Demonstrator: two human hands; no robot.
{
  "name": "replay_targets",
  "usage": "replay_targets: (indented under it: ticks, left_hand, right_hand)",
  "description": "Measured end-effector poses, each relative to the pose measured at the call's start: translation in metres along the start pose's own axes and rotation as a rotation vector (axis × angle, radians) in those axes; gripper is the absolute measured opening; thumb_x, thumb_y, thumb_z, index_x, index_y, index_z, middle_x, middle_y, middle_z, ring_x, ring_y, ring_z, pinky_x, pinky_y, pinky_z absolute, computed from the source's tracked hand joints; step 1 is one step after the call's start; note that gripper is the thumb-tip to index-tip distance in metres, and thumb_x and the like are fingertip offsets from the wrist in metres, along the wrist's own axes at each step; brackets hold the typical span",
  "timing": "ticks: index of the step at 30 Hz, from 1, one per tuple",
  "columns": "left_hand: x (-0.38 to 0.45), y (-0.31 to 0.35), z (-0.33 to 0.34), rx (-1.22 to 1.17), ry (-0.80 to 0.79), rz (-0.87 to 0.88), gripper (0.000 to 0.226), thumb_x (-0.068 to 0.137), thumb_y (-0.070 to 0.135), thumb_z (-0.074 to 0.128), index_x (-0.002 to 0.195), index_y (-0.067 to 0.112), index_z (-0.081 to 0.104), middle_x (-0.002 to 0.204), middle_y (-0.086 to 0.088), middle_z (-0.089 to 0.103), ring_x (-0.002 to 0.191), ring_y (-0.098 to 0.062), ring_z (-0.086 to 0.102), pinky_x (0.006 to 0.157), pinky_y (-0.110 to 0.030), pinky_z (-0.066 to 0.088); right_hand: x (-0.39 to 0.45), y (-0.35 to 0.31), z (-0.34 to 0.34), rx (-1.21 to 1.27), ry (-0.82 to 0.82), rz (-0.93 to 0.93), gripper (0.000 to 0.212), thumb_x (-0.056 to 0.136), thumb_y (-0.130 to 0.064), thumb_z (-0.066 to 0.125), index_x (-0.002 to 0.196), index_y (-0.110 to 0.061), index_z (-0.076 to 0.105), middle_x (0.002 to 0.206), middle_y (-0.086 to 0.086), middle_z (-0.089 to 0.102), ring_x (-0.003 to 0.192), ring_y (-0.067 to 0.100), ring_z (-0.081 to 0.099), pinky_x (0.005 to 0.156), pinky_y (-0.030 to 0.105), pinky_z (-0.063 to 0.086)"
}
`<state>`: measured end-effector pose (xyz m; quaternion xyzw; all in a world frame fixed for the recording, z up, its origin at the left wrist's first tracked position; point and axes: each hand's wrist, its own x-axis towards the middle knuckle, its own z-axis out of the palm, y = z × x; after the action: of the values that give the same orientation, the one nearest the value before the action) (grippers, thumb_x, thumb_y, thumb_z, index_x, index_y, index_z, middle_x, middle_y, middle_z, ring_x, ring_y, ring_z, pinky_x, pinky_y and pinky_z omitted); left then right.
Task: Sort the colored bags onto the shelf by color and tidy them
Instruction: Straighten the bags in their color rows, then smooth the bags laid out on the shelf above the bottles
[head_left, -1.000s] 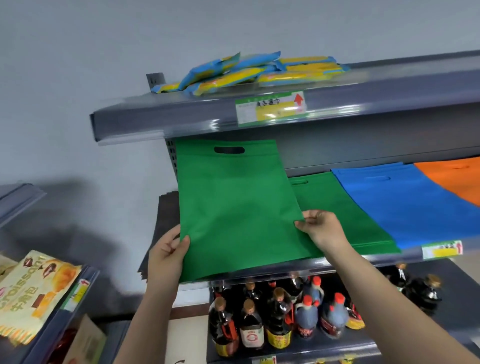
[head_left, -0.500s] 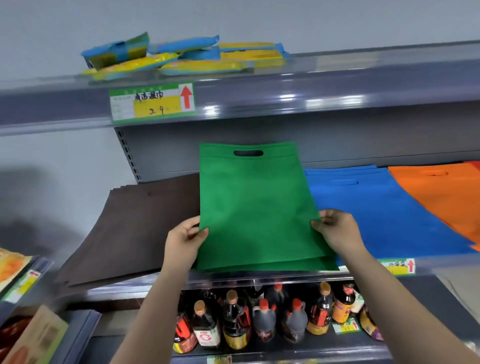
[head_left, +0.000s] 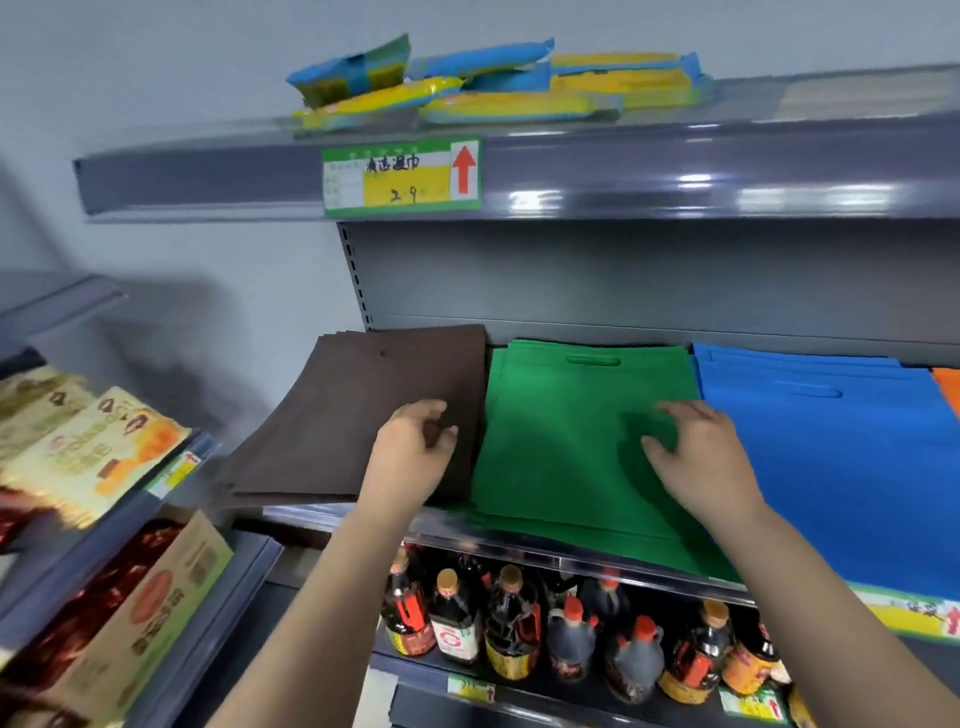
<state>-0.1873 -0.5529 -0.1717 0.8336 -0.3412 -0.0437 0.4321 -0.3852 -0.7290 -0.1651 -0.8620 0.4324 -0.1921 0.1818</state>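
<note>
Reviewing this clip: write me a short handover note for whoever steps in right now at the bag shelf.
Left hand: open, over the brown bags near the green edge.
Right hand: open, fingers spread on the green bags.
Shelf order, left to right: brown, green, blue bags, orange bags at the frame edge.
Done: colours lie in separate stacks.
Left: brown stack sits skewed and fanned, overhanging the shelf; square it up.

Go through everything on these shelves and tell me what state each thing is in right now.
Green bags: flat stack, front edge overhanging shelf.
Brown bags: flat stack, skewed, corner overhanging.
Blue bags: flat stack.
Orange bag: only a corner visible.
Left hand: open, over brown bags.
Right hand: open, over green bags.
Bottles: upright, capped.
</note>
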Motion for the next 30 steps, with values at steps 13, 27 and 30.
replay_targets:
  ticks: [13,27,30]
  left_hand:
    - [-0.061,-0.109,-0.236,0.658,0.409,-0.104,0.040,0.085,0.019,0.062,0.123,0.008,0.059,0.119,-0.012,0.062,0.108,-0.036,0.057,0.087,-0.044,0.047]
    - [-0.210,-0.191,-0.452,1.161,0.723,-0.408,0.035,0.074,0.014,0.076,0.107,0.007,0.066,0.105,-0.011,0.068,0.093,-0.036,0.063,0.077,-0.047,0.050]
    - [-0.217,-0.199,-0.472,1.270,0.690,-0.459,0.035,0.070,0.015,0.079,0.102,0.008,0.068,0.099,-0.009,0.069,0.087,-0.035,0.065,0.072,-0.044,0.050]
  right_hand:
    - [-0.022,-0.307,0.086,0.024,-0.241,-0.861,0.038,0.095,-0.027,0.049,0.133,-0.019,0.049,0.135,-0.003,0.051,0.125,0.019,0.043,0.099,0.030,0.036]
    - [-0.173,-0.575,0.174,0.170,-0.203,-1.464,0.038,0.096,-0.032,0.044,0.132,-0.021,0.047,0.132,-0.004,0.049,0.123,0.019,0.041,0.097,0.034,0.035]
    - [-0.188,-0.606,0.183,0.139,-0.163,-1.561,0.037,0.096,-0.033,0.043,0.130,-0.020,0.047,0.134,-0.004,0.047,0.125,0.019,0.039,0.100,0.034,0.031]
